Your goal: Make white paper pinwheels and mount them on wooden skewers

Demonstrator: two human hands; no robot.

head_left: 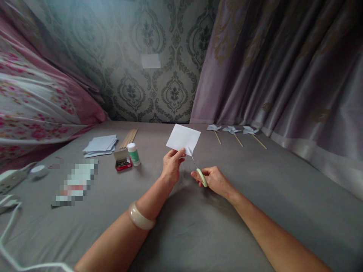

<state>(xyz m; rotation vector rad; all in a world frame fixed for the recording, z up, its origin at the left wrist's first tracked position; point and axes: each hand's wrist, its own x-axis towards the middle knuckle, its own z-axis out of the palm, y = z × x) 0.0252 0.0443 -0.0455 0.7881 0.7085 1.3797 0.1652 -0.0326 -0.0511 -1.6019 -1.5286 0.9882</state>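
Note:
A white sheet of paper [183, 137] is held up above the grey cloth by my left hand [172, 163], its thumb and fingers pinching the lower edge. My right hand [213, 179] is closed around the light green handles of a pair of scissors [202, 176]. The scissor blades point up and left and meet the paper at its lower right corner. How far the blades reach into the sheet is too small to tell. Some fingers of both hands are hidden behind what they hold.
Paper pinwheels on sticks [234, 132] lie at the back right. Left stand stacked paper sheets [100, 145], wooden sticks [129, 138], a white-green bottle [134, 155] and a small red box [123, 163]. A power strip [11, 181] and white cable [8, 241] lie far left.

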